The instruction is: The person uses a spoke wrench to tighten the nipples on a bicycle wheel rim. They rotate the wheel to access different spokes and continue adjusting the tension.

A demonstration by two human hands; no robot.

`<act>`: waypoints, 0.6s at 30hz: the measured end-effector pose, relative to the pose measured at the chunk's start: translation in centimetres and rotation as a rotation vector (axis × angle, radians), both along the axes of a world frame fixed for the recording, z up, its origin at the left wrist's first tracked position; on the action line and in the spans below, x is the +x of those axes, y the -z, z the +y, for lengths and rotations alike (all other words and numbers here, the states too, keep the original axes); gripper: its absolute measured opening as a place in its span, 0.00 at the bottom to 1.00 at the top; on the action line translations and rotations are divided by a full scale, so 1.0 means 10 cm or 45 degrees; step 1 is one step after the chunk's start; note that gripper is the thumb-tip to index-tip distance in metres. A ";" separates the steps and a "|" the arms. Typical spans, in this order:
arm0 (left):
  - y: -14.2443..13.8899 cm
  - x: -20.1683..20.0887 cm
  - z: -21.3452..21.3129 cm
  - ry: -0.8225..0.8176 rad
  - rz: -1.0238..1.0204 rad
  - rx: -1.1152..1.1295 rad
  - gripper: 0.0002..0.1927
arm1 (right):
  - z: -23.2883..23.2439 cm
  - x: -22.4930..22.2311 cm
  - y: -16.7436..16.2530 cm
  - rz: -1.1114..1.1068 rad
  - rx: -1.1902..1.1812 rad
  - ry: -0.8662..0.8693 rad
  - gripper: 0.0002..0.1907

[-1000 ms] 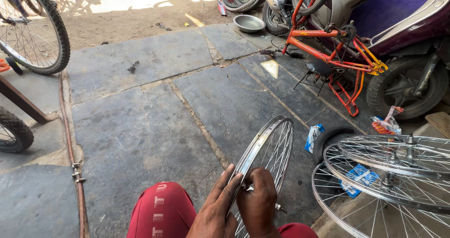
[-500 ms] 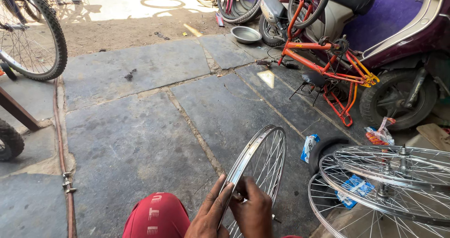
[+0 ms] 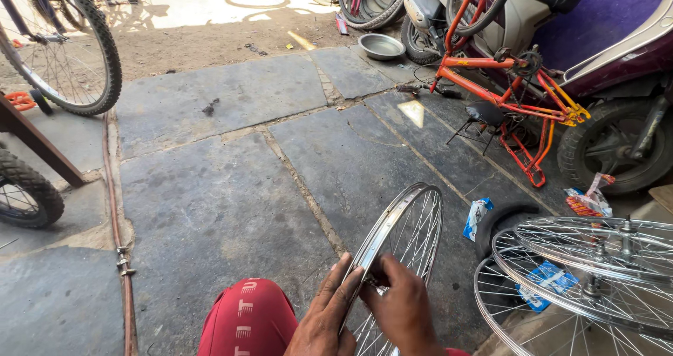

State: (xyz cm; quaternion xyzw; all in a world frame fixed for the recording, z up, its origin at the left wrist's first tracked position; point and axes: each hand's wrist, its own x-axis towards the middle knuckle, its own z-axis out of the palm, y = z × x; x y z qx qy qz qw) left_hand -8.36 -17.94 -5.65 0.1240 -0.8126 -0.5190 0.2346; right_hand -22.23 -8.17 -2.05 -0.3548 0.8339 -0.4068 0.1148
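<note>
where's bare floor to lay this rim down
Bare stone slabs lie ahead and to the left, between the red hose and the spoked rim held by both hands. The right is crowded: stacked rims, wrappers and the orange bicycle.

shiny metal wheel rim (image 3: 392, 237), rough matt stone floor (image 3: 231, 187)
</note>
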 end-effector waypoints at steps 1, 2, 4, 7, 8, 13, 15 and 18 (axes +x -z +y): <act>0.02 0.02 0.01 -0.017 0.000 0.005 0.48 | -0.04 0.12 0.13 0.240 -0.087 0.120 0.13; 0.06 0.03 0.03 -0.030 0.001 0.010 0.47 | -0.05 0.18 0.23 0.482 -0.172 0.245 0.13; 0.19 0.06 0.03 -0.036 0.021 0.026 0.46 | -0.01 0.15 0.35 0.460 -0.109 0.128 0.13; 0.51 0.13 0.02 -0.008 0.159 0.010 0.43 | 0.18 -0.08 0.36 0.315 -0.041 -0.096 0.10; 0.63 0.10 0.02 -0.013 0.295 -0.047 0.40 | 0.22 -0.17 0.35 0.261 -0.025 -0.181 0.10; 1.14 0.04 0.14 -0.055 0.462 -0.089 0.32 | 0.23 -0.05 0.62 0.597 -0.415 0.214 0.09; 1.24 -0.07 0.20 -0.157 0.553 -0.071 0.28 | 0.20 0.10 0.79 0.784 -0.613 0.271 0.11; 1.22 -0.08 0.25 -0.242 0.349 -0.120 0.26 | 0.28 0.29 0.94 0.638 -0.570 0.094 0.12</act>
